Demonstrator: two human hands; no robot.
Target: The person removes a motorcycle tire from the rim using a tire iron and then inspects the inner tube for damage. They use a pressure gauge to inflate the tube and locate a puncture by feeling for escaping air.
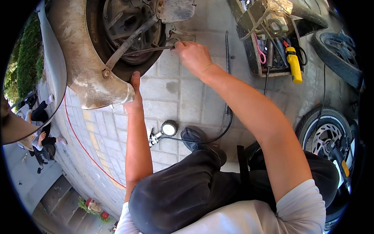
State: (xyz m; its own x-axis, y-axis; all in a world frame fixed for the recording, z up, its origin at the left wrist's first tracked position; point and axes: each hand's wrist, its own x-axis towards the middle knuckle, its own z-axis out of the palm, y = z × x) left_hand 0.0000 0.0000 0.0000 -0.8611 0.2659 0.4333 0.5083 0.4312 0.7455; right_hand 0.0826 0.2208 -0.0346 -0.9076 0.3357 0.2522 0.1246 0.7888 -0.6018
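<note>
A dirty wheel with a black tyre (95,37) sits under a pale, muddy mudguard (74,43) at the upper left. My left hand (133,97) grips the mudguard's lower corner, thumb up by the tyre; its other fingers are hidden. Across the lower part of the wheel runs a thin dark metal rod (152,50). The closed fingers of my right hand (193,57) are at the rod's outer end. Below my hands, on the paving, lies a round tyre pressure gauge (169,128) joined to a black hose (212,141).
An open toolbox (255,62) at the upper right holds a yellow-handled tool (293,64) and pink-handled scissors (261,54). Loose wheels (338,58) stand at the right. A red hose (83,147) crosses the ground at left; a seated person (41,128) is beyond it.
</note>
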